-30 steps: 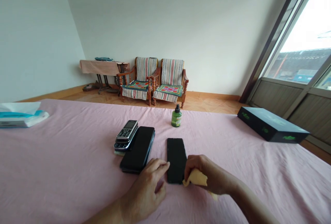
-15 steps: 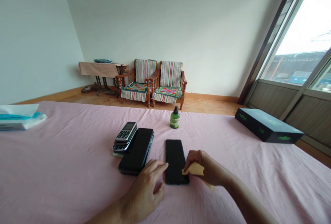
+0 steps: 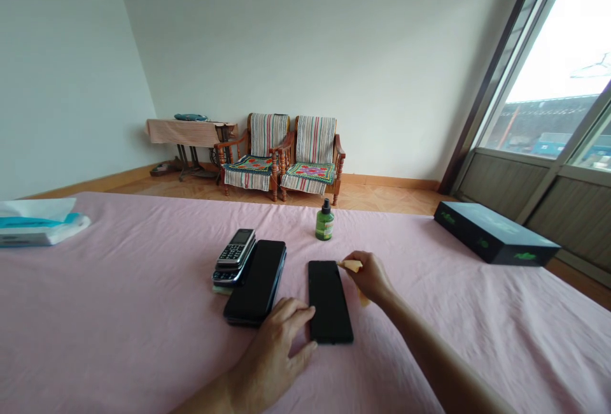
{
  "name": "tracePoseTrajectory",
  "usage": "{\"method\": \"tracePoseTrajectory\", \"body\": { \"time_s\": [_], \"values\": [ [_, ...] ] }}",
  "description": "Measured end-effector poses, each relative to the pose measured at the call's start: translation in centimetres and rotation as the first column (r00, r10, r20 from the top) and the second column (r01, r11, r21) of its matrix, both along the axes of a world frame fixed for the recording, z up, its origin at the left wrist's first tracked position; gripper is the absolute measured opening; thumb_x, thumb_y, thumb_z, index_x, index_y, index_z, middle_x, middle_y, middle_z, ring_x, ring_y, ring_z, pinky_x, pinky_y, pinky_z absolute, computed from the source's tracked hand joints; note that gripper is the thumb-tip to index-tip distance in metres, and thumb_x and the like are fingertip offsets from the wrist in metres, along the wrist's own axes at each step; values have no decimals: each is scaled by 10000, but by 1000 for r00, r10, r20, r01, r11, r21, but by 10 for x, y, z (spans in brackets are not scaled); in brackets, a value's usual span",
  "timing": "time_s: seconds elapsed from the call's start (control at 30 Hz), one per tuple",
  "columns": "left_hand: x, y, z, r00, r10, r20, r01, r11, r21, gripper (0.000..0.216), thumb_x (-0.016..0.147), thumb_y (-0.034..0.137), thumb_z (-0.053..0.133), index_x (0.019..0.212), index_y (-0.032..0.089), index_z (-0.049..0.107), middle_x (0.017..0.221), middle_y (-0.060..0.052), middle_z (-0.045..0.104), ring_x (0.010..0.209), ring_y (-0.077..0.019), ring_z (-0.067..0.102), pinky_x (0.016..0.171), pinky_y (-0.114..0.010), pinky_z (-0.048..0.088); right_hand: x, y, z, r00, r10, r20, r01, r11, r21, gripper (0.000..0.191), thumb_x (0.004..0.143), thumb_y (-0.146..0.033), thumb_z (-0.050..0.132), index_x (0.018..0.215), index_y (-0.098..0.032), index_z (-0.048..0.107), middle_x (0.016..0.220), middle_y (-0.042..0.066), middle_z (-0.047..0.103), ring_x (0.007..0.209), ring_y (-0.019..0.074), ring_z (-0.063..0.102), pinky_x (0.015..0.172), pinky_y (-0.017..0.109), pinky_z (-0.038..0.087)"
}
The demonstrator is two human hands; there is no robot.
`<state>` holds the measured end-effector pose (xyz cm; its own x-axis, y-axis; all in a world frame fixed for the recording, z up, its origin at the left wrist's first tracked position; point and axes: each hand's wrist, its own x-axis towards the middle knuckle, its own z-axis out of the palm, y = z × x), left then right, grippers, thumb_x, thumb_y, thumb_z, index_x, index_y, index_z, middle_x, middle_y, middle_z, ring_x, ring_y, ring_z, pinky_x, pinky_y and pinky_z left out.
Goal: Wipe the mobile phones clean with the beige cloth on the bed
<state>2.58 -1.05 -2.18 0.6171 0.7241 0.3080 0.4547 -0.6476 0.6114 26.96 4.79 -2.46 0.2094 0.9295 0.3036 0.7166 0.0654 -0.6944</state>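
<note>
A black smartphone [image 3: 328,299] lies face up on the pink tablecloth [image 3: 119,312]. My left hand [image 3: 274,353] rests on the cloth with its fingertips against the phone's near left edge, fingers loosely bent. My right hand [image 3: 370,276] is pinched on a small yellow cloth [image 3: 352,265] at the phone's far right corner. Left of the phone lies a stack of black smartphones [image 3: 256,281], and beside it a small stack of keypad phones [image 3: 233,255].
A small green spray bottle [image 3: 324,221] stands behind the phone. A dark flat box [image 3: 494,239] lies at the right. A tissue pack [image 3: 35,221] sits at the far left edge. Two wooden chairs [image 3: 281,154] and a side table [image 3: 189,132] stand by the far wall.
My right hand has carried the yellow cloth from the phone's near end up along its right side to the far corner. My left hand has stayed at the near left edge.
</note>
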Motion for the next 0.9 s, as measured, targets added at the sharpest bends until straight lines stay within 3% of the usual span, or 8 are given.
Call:
{"method": "tracePoseTrajectory", "body": {
  "time_s": [0.13,0.3,0.6,0.9],
  "values": [
    [1,1,1,1000,3,9,-2,1000,-6,472,751,58,646,1201,191,592,1114,-65,586,1062,-203,547,982,-350,436,-7,19,-6,998,-52,38,52,999,6,141,706,-173,573,671,-149,706,658,73,708,646,200,646,555,238,418],
    [4,1,5,1000,16,4,-16,999,-45,483,732,49,662,1193,178,605,1112,-73,594,1063,-210,551,981,-350,438,-12,18,-8,995,-26,100,27,1000,-6,166,654,-114,555,644,-138,719,621,74,703,607,188,641,518,220,386],
    [5,0,10,1000,4,15,-3,998,-70,478,747,67,656,1199,216,611,1099,-58,604,1048,-211,556,961,-360,447,-15,-21,0,983,78,169,-74,997,-29,188,630,-58,525,590,-152,683,619,60,679,592,165,613,531,220,373],
    [4,1,7,1000,5,19,-4,999,-42,471,740,45,654,1183,200,615,1097,-59,606,1047,-205,555,963,-346,441,-18,-67,3,980,159,123,-154,987,-50,188,648,-52,527,625,-157,682,654,50,659,607,156,608,560,226,414]
  ]
}}
